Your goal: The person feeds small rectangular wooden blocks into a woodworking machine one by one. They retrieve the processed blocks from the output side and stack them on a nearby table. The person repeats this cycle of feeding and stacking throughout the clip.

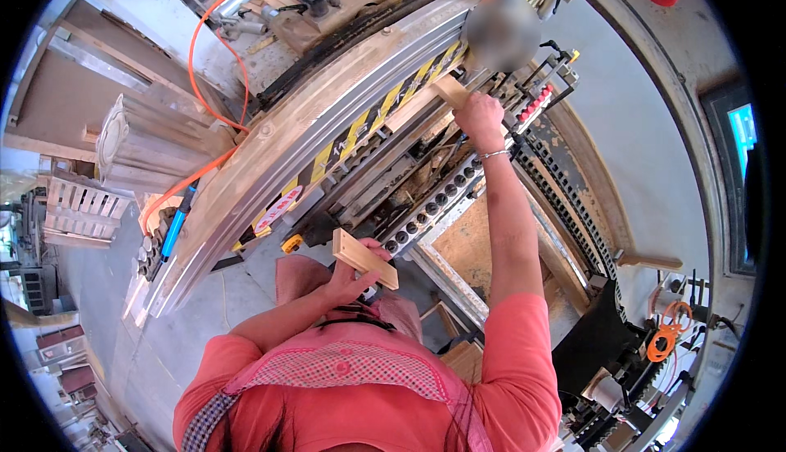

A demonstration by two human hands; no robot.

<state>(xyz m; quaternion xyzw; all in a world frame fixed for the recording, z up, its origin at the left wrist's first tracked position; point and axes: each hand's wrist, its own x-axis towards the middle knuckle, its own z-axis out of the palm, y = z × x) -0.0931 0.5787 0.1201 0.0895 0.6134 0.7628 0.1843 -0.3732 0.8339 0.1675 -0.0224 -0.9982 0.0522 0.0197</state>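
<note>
My left hand (352,280) is wrapped round a short, pale wooden block (359,255), held tilted in front of my body; a small dark hole shows near its upper end. My right arm reaches far forward over the machine. There my right hand (479,116) grips the end of another wooden piece (449,90). A pale wooden strip (412,111) lies along the machine bed just to the left of that piece. A blurred round patch beyond my right hand hides what is behind it.
A curved beam (270,137) with yellow-black striped tape runs along the machine. Black round rollers (438,200) line its near side, and a toothed chain (565,194) runs at the right. An orange hose (192,51) loops over the beam. A blue air gun (177,223) hangs at the left.
</note>
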